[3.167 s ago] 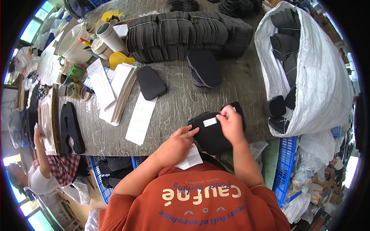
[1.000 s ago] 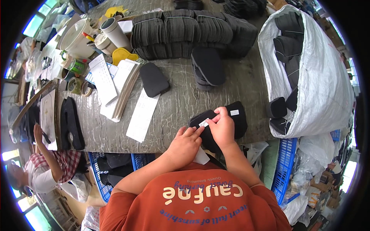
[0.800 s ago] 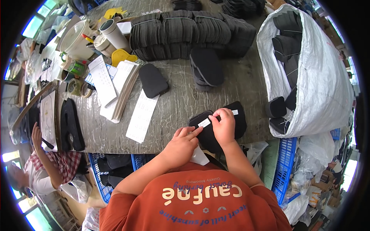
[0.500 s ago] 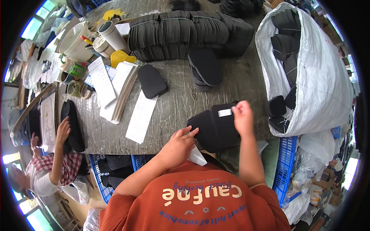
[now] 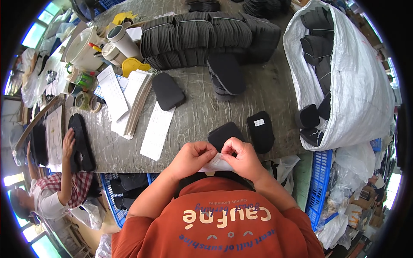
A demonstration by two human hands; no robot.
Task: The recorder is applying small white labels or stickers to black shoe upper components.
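Close to the table's near edge, my left hand (image 5: 192, 160) and my right hand (image 5: 241, 158) meet, each with thumb and fingers pinched on a small white label sheet (image 5: 216, 164). Just beyond my fingers lies a black foam-like pad (image 5: 226, 132), its near part hidden by my hands. To its right, flat on the table, is a second black pad (image 5: 261, 139) bearing a white label (image 5: 259, 122) towards its far end. Neither hand grips a pad.
Bundled black pads (image 5: 193, 36) line the table's far side, with a smaller tied stack (image 5: 226, 77) before them. A single pad (image 5: 168, 91) and papers (image 5: 157, 131) lie left. A white sack (image 5: 357, 81) of bundles stands right. Another person (image 5: 56, 189) works at left.
My right hand has left the labelled pad and come to the label sheet beside my left hand. The labelled pad now lies flat, apart from the other pad.
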